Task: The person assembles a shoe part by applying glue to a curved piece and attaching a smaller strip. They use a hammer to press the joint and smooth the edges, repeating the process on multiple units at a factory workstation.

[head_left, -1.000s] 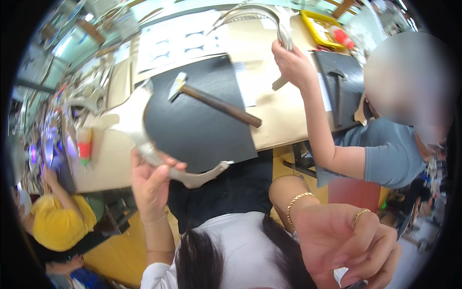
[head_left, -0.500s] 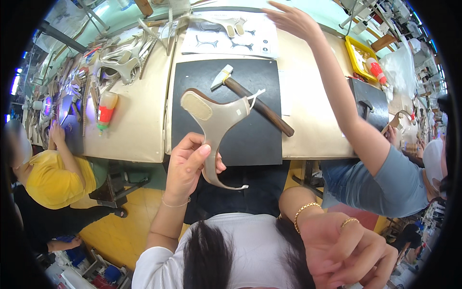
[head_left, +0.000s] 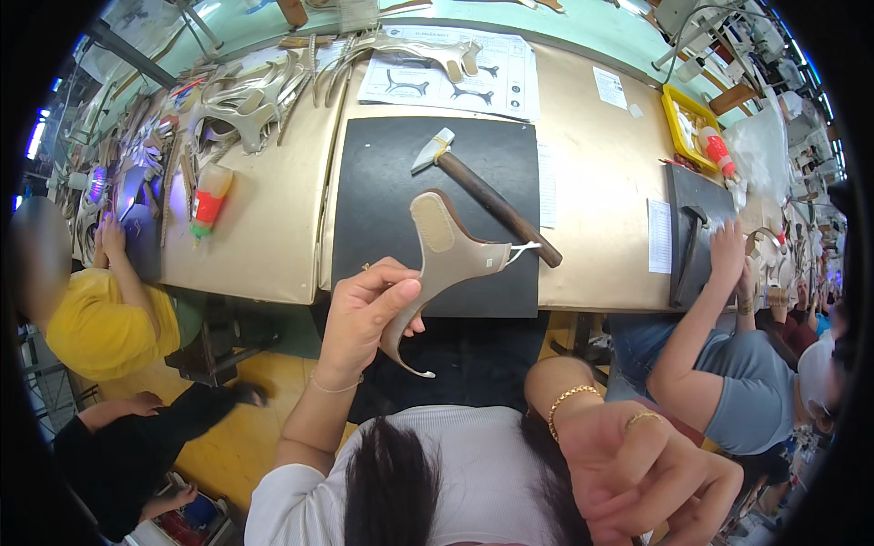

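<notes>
My left hand (head_left: 366, 314) holds a tan leather shoe-upper piece (head_left: 446, 259) by its narrow lower end, lifted over the front edge of a black work mat (head_left: 382, 209). A white tag hangs from the piece's right tip. A hammer (head_left: 487, 196) with a brown wooden handle lies diagonally on the mat just behind the piece. My right hand (head_left: 651, 478) is low at the right, close to the camera, fingers curled in a loose fist with nothing in it; it wears a gold bracelet and ring.
A pile of similar cut leather pieces (head_left: 241, 100) and a red-and-green glue bottle (head_left: 209, 200) sit left on the beige table (head_left: 273, 237). A pattern sheet (head_left: 455, 68) lies behind the mat. People sit on both sides; the right person's hand (head_left: 728, 250) rests on another mat beside a yellow tray (head_left: 687, 118).
My left hand has drawn the leather piece nearer and turned it. The person on the right pulled an arm back from across the table to their own mat. The view shifted.
</notes>
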A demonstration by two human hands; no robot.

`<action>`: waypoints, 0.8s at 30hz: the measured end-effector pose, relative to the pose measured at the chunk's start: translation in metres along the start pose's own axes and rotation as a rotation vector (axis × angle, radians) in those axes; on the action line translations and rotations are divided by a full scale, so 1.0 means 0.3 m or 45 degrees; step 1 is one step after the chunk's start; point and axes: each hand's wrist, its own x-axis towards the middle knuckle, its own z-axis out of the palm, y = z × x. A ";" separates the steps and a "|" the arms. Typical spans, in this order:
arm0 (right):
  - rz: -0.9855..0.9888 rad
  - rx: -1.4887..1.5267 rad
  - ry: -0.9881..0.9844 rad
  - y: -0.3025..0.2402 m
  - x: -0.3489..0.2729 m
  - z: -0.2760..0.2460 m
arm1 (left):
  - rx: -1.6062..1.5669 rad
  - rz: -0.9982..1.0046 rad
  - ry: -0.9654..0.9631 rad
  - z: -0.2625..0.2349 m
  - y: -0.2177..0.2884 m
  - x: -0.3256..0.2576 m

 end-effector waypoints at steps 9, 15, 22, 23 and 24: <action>0.360 -0.675 -0.129 0.049 -0.027 -0.147 | 0.193 -0.007 -0.068 0.011 0.045 -0.012; 1.289 -1.039 -0.424 0.146 -0.090 -0.243 | 0.379 -0.093 -0.225 0.031 0.085 -0.019; 1.489 -0.723 -0.547 0.146 -0.125 -0.309 | 0.757 -0.026 -0.377 0.023 0.105 0.009; 1.577 -0.629 -0.400 0.149 -0.140 -0.321 | 0.835 0.104 -0.409 0.002 0.106 0.041; 1.662 -0.536 -0.251 0.154 -0.161 -0.334 | 0.911 0.233 -0.441 -0.024 0.107 0.078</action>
